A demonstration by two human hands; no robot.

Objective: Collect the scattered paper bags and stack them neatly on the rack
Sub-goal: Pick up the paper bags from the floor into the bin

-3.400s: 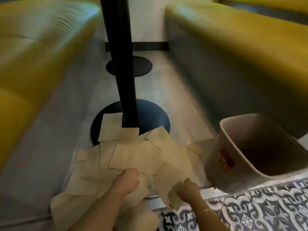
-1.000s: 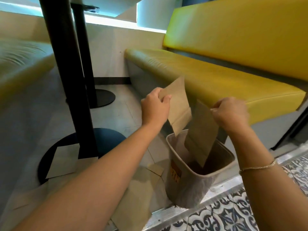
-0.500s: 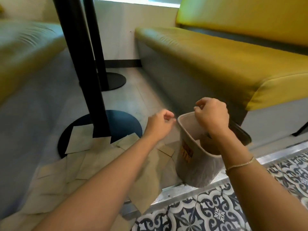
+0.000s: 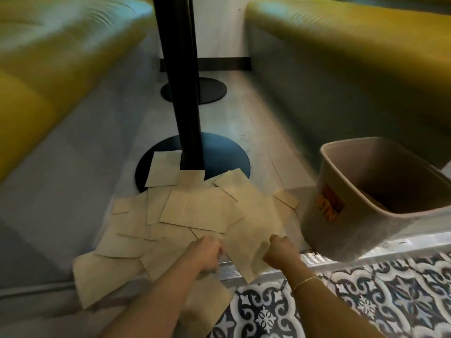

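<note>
Several flat brown paper bags lie scattered and overlapping on the grey floor in front of a black table post. My left hand is down at the near edge of the pile, fingers curled on a bag. My right hand is curled on the near edge of a large bag that lies askew on top. To the right stands a beige plastic bin with an orange label; a bit of brown paper shows inside it. The view is blurred.
The black table post rises from a round dark base, with a second base behind. Yellow benches flank the floor on the left and right. A metal threshold strip borders patterned tiles.
Both hands have come down from the bin's rim, where they had dropped two bags in, to the pile on the floor. The view has swung left and down.
</note>
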